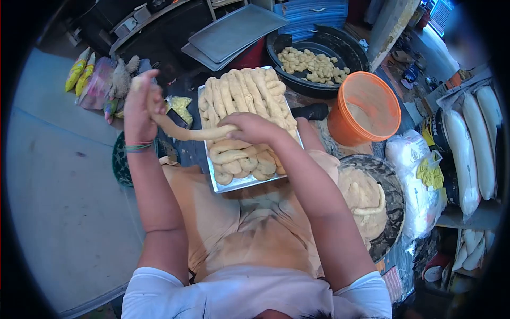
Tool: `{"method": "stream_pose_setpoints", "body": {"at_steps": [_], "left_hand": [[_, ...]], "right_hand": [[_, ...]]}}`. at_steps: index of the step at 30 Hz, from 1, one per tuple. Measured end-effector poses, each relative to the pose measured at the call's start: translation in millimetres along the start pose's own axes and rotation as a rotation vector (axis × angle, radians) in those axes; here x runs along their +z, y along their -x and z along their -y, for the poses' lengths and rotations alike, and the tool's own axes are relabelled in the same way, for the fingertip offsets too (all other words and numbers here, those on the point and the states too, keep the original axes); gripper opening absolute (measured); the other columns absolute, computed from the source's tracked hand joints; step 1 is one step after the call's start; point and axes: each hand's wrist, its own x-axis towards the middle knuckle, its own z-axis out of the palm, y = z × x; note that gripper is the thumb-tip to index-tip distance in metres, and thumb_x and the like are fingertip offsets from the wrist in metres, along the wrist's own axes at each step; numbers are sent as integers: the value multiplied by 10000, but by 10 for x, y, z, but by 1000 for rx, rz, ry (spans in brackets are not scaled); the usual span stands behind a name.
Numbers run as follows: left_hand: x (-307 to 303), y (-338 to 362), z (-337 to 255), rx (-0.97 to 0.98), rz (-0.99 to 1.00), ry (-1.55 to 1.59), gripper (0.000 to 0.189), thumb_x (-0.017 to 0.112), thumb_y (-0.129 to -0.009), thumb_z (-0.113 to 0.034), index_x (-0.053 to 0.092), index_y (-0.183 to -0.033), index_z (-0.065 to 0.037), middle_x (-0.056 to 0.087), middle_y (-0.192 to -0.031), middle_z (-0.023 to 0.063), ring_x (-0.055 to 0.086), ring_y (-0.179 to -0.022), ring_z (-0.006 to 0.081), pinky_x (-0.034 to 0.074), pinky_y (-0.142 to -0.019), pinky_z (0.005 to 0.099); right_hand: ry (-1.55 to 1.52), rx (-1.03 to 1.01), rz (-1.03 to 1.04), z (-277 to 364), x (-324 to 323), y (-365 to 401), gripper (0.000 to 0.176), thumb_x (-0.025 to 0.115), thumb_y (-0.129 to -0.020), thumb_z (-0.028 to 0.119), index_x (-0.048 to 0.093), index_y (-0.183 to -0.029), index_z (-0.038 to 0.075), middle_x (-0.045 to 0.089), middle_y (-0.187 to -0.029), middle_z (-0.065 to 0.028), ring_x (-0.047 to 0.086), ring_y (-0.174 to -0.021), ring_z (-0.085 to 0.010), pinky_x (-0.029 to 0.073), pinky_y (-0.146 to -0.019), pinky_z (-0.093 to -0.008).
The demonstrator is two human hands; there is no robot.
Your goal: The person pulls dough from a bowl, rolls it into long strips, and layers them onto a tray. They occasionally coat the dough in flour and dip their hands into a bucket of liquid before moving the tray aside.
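A long rope of pale dough [183,131] stretches between my two hands above a metal tray [241,183]. My left hand [141,103] is raised at the left and grips one end of the rope. My right hand [252,127] is closed on the other end, just over the tray. The tray rests on my lap and holds several twisted dough pieces [247,95] laid side by side, with coiled ones at its near end.
An orange bucket [366,109] stands right of the tray. A dark round pan with a dough mass [366,199] is at my right knee. A black basin of small dough lumps [313,64] and stacked metal trays [234,34] lie beyond. Plastic bags [419,175] sit at right.
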Motion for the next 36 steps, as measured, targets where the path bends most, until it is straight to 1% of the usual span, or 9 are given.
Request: {"method": "stream_pose_setpoints", "body": {"at_steps": [7, 10, 13, 16, 19, 21, 27, 30, 36], "left_hand": [[638, -457, 993, -141, 343, -494, 323, 638, -866, -371, 593, -1095, -147, 493, -769, -49, 428, -622, 32, 366, -537, 186], [814, -404, 1325, -151, 700, -363, 446, 620, -884, -359, 549, -1235, -92, 546, -988, 48, 521, -924, 125, 432, -837, 278], [662, -385, 1543, -239, 601, -252, 514, 620, -885, -349, 502, -1289, -54, 530, -1170, 125, 474, -1141, 197, 352, -1004, 325], [-14, -483, 1988, 90, 384, -870, 584, 648, -852, -355, 476, -1301, -24, 530, -1214, 197, 525, -1126, 265, 390, -989, 340], [-511, -297, 2260, -246, 292, -609, 568, 665, -834, -325, 497, -1273, -6, 527, -1200, 192, 525, -1116, 291, 388, -989, 344], [-511, -47, 2195, -84, 332, -748, 545, 686, -813, -281, 513, -1247, 0, 526, -1180, 178, 524, -1106, 294, 399, -976, 340], [-578, 26, 1749, -231, 498, -888, 551, 677, -692, -67, 546, -1226, -95, 495, -1182, 128, 495, -1123, 274, 397, -942, 289], [-538, 49, 1974, 199, 415, -827, 455, 675, -717, -114, 593, -1164, -110, 470, -1251, 123, 434, -1208, 294, 353, -974, 352], [-165, 251, 1995, 172, 571, -1055, 256, 668, -737, -226, 666, -987, -174, 424, -1358, 113, 327, -1313, 294, 185, -1041, 487]], "right_hand": [[387, 77, -178, -340, 448, -41, 392, 697, -775, 281, 630, -1144, 169, 485, -1273, -103, 503, -1118, -260, 360, -940, -416], [-616, 416, -567, -214, 84, 80, 452, 726, -729, 178, 597, -1157, 112, 487, -1232, -121, 542, -1048, -233, 435, -871, -402], [-758, 433, -697, -665, -206, 265, 475, 721, -715, 112, 569, -1164, 78, 514, -1167, -142, 574, -981, -230, 476, -830, -377], [-258, 516, -535, -940, -303, 353, 465, 720, -727, 163, 578, -1163, 81, 555, -1124, -143, 588, -962, -261, 473, -835, -396], [93, 405, -416, -897, -260, 282, 439, 712, -730, 222, 608, -1134, 83, 592, -1087, -134, 584, -978, -279, 457, -849, -415], [291, 357, -354, -790, -148, 229, 420, 701, -732, 265, 631, -1106, 89, 602, -1090, -128, 570, -1013, -286, 426, -886, -440], [75, 460, -32, -824, -317, 236, 317, 659, -777, 313, 667, -1056, 162, 595, -1126, -92, 506, -1135, -264, 296, -980, -475], [251, 453, -169, -725, -223, 266, 271, 654, -780, 269, 676, -1026, 157, 615, -1081, -81, 538, -1085, -282, 356, -944, -427], [-10, 500, -278, -714, -294, 273, 212, 626, -830, 197, 664, -1020, 109, 621, -1026, -118, 590, -985, -311, 450, -852, -373]]}}
